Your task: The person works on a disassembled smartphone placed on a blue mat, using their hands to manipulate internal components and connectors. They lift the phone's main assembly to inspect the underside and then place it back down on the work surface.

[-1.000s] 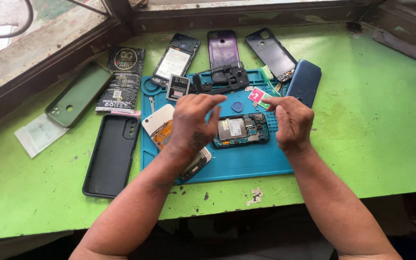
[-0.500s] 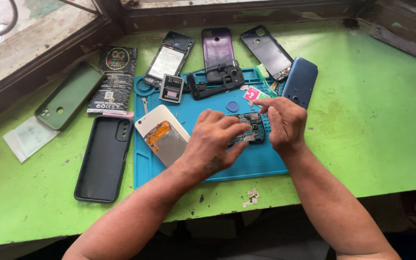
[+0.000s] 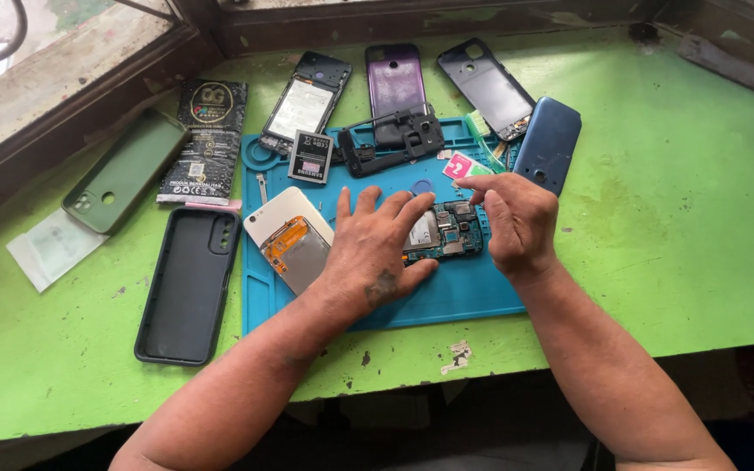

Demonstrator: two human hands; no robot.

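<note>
Head view, my left hand [image 3: 377,249] flat with fingers spread on opened phone [image 3: 442,231], right hand [image 3: 521,222] loosely curled and empty beside it, blue mat [image 3: 464,292], green table [image 3: 682,227], window ledge [image 3: 71,83].

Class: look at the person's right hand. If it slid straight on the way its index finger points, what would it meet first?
The right hand points up-left; it would probably meet the small pink packet first, though the height gap is unclear.

The scene is being viewed by a single head-worn camera, angled steeply down and forward from close above the green workbench [image 3: 674,227]. The blue repair mat [image 3: 464,292] is being kept central, with the window frame [image 3: 89,113] bordering the top.
</note>
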